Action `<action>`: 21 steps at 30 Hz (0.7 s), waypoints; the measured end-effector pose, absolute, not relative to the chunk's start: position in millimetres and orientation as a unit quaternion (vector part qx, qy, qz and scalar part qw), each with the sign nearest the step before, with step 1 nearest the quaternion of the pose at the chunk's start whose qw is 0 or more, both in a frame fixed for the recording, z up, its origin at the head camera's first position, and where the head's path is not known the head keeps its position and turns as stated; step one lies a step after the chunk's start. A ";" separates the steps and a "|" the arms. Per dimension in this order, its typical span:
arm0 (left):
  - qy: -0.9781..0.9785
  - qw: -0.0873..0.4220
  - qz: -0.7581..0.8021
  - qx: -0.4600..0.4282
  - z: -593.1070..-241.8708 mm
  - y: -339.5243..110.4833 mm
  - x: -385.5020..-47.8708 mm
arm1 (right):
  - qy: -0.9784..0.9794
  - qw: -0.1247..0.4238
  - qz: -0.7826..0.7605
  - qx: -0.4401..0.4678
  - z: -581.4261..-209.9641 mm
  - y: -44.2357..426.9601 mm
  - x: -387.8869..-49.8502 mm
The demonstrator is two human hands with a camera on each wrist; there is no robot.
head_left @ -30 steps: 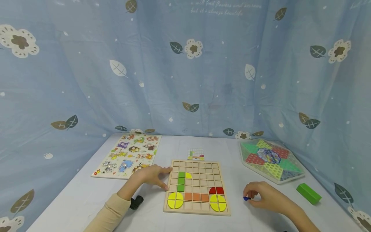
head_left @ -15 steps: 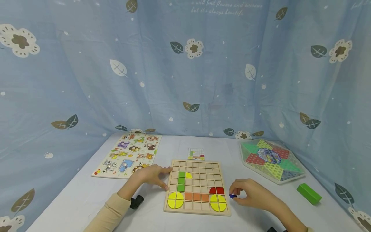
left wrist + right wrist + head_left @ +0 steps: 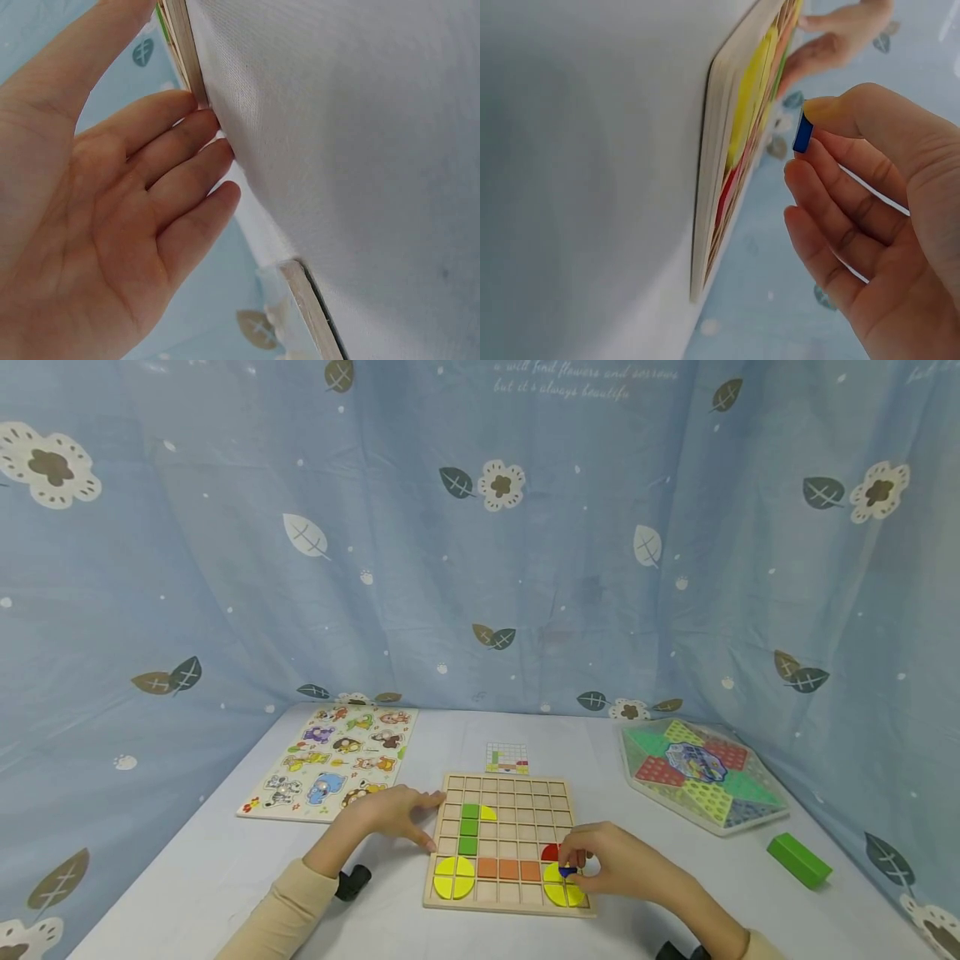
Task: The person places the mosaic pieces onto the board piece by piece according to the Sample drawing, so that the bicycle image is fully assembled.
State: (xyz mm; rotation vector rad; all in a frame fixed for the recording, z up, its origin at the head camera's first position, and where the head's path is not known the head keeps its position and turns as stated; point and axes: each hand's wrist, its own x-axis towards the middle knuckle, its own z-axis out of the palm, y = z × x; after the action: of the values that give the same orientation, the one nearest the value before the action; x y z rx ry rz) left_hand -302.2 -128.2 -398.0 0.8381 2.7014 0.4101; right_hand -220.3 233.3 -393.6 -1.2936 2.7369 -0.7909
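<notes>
A wooden grid board (image 3: pixel 517 902) lies on the table with green, yellow, orange and red tiles set in its cells. My left hand (image 3: pixel 390 817) rests at the board's left edge, thumb and fingers spread along it; the left wrist view shows its fingertips against the board's side (image 3: pixel 187 56). Above the board's lower right corner, my right hand (image 3: pixel 618 864) pinches a small blue tile (image 3: pixel 803 133) between thumb and index finger. That hand hides the red square and part of the yellow circle (image 3: pixel 558 893) in the head view.
A small printed pattern card (image 3: pixel 507 757) lies behind the board. An animal peg puzzle (image 3: pixel 330 760) is at the left, a hexagonal game box (image 3: pixel 701 772) at the right. Near the right edge sits a green block (image 3: pixel 799 860). A patterned curtain (image 3: pixel 480 568) hangs behind the table.
My right hand has carried the blue tile leftward from the bare table to over the board's lower right part. The left hand has stayed at the board's left edge.
</notes>
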 end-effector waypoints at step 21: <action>0.932 0.139 0.147 0.302 -399.8 -129.8 -304.1 | 0.880 0.039 -0.230 -0.414 -400.0 178.2 -230.1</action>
State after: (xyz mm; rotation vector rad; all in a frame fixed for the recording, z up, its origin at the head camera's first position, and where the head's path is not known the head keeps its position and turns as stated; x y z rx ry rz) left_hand -304.1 -129.8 -399.8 0.8735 2.6930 0.4252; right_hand -230.1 178.2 -400.0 -1.2703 2.6982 -0.7038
